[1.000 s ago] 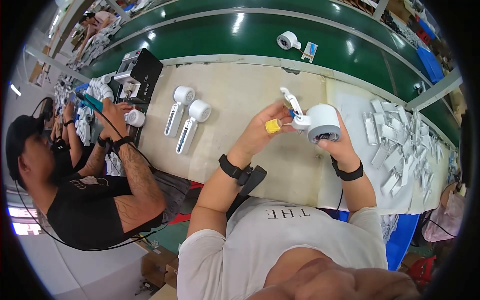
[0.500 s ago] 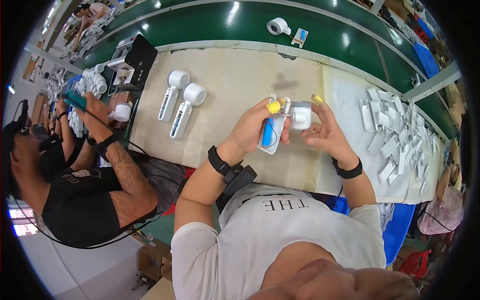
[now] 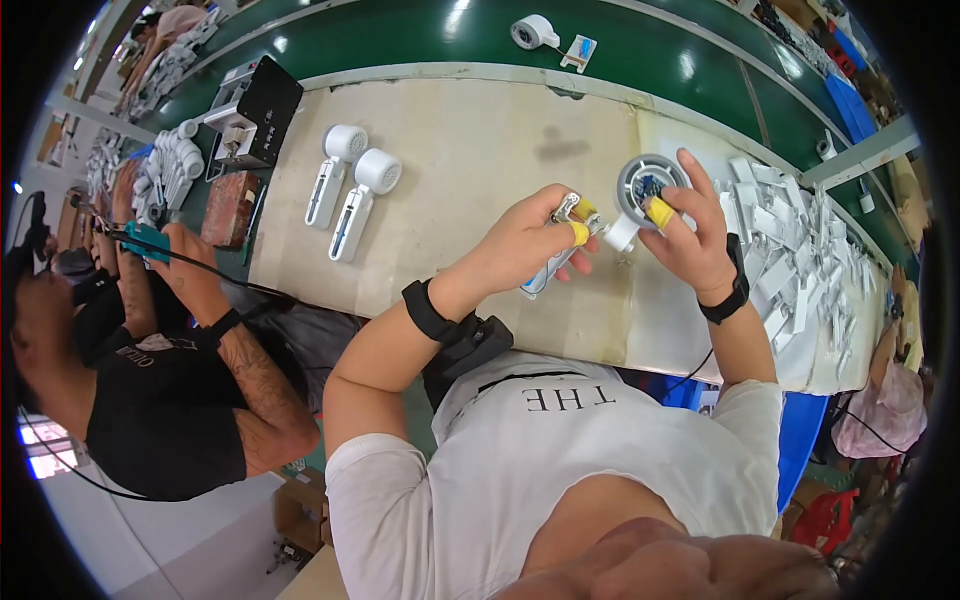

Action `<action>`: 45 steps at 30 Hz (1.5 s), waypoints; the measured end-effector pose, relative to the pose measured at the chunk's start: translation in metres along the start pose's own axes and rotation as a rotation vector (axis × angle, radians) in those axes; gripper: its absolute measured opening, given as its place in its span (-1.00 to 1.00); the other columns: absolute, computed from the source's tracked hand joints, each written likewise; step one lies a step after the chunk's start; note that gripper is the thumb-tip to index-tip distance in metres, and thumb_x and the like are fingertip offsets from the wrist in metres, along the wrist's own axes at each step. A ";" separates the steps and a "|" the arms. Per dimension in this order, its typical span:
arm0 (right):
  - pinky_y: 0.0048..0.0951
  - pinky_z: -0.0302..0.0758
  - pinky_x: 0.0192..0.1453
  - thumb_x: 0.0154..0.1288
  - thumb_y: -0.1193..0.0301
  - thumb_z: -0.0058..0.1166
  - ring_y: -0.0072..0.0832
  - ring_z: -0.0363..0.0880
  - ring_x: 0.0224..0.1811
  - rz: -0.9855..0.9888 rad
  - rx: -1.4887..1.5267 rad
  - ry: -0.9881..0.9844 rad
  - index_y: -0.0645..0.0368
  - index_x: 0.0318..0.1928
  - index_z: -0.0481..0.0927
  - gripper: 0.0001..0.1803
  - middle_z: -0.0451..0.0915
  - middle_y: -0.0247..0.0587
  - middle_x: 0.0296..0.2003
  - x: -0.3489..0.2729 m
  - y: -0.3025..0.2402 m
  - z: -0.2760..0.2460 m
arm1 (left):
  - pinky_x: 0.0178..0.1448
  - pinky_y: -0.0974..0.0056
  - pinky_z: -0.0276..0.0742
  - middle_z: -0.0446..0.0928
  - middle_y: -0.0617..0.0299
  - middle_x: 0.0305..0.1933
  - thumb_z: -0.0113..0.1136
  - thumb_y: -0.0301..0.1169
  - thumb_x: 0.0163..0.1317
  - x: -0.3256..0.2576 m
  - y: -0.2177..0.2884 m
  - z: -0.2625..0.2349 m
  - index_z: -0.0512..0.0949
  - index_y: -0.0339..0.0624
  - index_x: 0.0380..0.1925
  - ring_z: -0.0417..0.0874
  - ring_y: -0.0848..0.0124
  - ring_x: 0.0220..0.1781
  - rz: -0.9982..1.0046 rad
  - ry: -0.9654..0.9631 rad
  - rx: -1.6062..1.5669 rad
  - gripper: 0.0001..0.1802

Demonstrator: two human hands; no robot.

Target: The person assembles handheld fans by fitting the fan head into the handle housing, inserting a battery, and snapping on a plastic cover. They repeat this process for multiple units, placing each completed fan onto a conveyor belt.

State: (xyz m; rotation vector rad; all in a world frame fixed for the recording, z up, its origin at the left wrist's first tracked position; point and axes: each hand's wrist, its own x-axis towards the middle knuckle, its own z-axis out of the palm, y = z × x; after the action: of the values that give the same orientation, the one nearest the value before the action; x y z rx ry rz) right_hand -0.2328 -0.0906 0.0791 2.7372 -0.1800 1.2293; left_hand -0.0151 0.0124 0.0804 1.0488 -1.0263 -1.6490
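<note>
My left hand is closed round a white handle shell that mostly hides behind the fingers; a bit of blue shows at its lower end. My right hand grips a round white fan head, its ring facing up with dark blue parts inside. The fan head's short neck points toward the handle shell, close to my left fingertips. Yellow covers wrap fingertips on both hands. To the left, two white handheld fans lie side by side on the table.
A heap of white shell pieces covers the table's right side. At the back left stand a black machine and a reddish block. A co-worker sits left, holding a teal tool. Another fan head lies on the green conveyor.
My right hand has moved right and turned the fan head so its open ring faces up. The handle shell in my left hand has tilted, and its blue cell is now mostly hidden.
</note>
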 end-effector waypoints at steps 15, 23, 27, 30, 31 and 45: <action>-0.11 0.46 0.07 -0.34 0.66 0.25 0.10 0.35 0.13 0.027 0.015 -0.180 0.07 -0.15 0.51 -0.44 0.38 -0.14 -0.14 0.018 -0.009 -0.012 | -0.46 0.39 0.36 0.44 0.22 -0.57 0.09 -0.43 0.00 0.000 -0.014 0.002 0.39 -0.29 -0.43 0.44 0.51 -0.56 0.229 0.175 0.460 -0.83; -0.22 0.29 0.17 -0.08 0.44 0.25 -0.11 0.36 0.10 0.373 0.685 -0.398 0.14 0.02 0.45 -0.45 0.41 -0.05 0.04 0.036 0.007 -0.040 | -0.49 0.22 0.34 0.42 0.01 -0.63 0.12 -0.36 -0.07 0.002 0.002 0.008 0.39 -0.31 -0.41 0.46 0.19 -0.61 0.238 0.093 0.747 -0.74; -0.25 0.28 0.15 0.05 0.31 0.20 -0.14 0.37 0.06 0.307 0.603 -0.556 0.17 0.05 0.45 -0.48 0.41 -0.09 0.07 0.047 0.010 -0.047 | -0.42 0.12 0.39 0.47 -0.07 -0.55 0.13 -0.33 -0.03 0.006 -0.005 0.019 0.36 -0.28 -0.29 0.51 0.00 -0.50 0.223 0.065 0.959 -0.66; -0.26 0.33 0.08 0.07 0.29 0.18 -0.14 0.39 -0.01 0.284 0.621 -0.628 0.19 0.02 0.46 -0.51 0.43 -0.10 0.04 0.036 0.009 -0.039 | -0.40 0.12 0.42 0.50 -0.10 -0.49 0.13 -0.34 0.02 0.004 -0.019 0.023 0.35 -0.27 -0.20 0.53 -0.04 -0.44 0.234 0.082 1.006 -0.64; -0.26 0.34 0.05 0.09 0.29 0.17 -0.14 0.40 -0.04 0.281 0.660 -0.644 0.20 0.01 0.46 -0.53 0.44 -0.10 0.02 0.031 0.009 -0.034 | -0.40 0.15 0.42 0.49 -0.10 -0.49 0.13 -0.34 0.04 0.001 -0.025 0.022 0.36 -0.26 -0.20 0.54 -0.01 -0.45 0.202 0.066 0.989 -0.65; -0.25 0.39 -0.01 0.14 0.17 0.11 -0.18 0.46 -0.08 0.945 0.274 -0.141 0.22 -0.13 0.52 -0.60 0.51 -0.05 -0.14 -0.063 -0.004 -0.050 | -0.25 0.38 0.49 0.56 0.15 -0.31 0.04 -0.33 0.26 -0.005 -0.058 0.020 0.41 -0.28 -0.14 0.58 0.48 -0.35 -0.094 -0.023 -0.040 -0.73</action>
State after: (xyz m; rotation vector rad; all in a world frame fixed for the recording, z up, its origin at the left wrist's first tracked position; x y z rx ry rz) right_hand -0.3104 -0.0745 0.0651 3.0396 -1.5635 1.2641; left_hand -0.0469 0.0346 0.0330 1.0683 -0.9675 -1.7542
